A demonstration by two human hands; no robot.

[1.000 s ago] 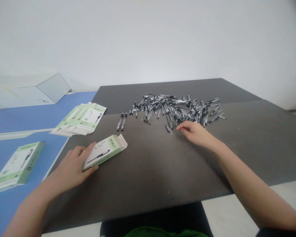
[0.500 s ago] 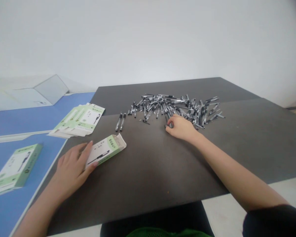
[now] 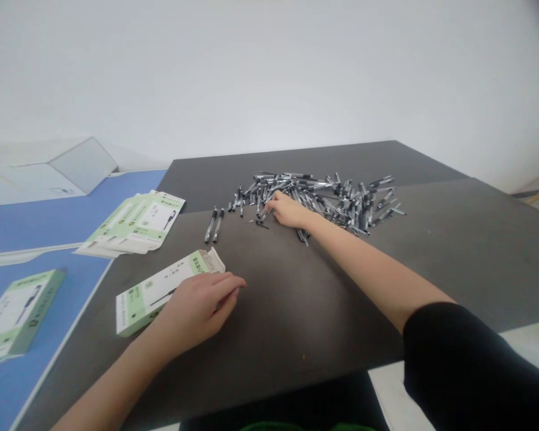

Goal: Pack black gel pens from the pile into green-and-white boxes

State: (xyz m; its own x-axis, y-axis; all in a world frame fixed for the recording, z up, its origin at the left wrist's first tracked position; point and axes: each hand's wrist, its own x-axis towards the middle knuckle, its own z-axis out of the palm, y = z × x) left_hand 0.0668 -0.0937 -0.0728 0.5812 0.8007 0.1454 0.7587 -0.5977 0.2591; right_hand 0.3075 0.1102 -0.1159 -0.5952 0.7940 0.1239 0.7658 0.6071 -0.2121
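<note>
Left hand (image 3: 197, 314) on box (image 3: 148, 305), fingers loosely curled, not gripping. Right hand (image 3: 287, 211) at 9 o'clock of pen pile (image 3: 336, 203), fingers narrow; hold unclear.

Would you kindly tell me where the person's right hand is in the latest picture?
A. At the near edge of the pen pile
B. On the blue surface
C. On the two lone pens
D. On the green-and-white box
A: the right hand reaches over the near edge of the pen pile, its fingers among the pens, while the left hand is over the box.
</note>
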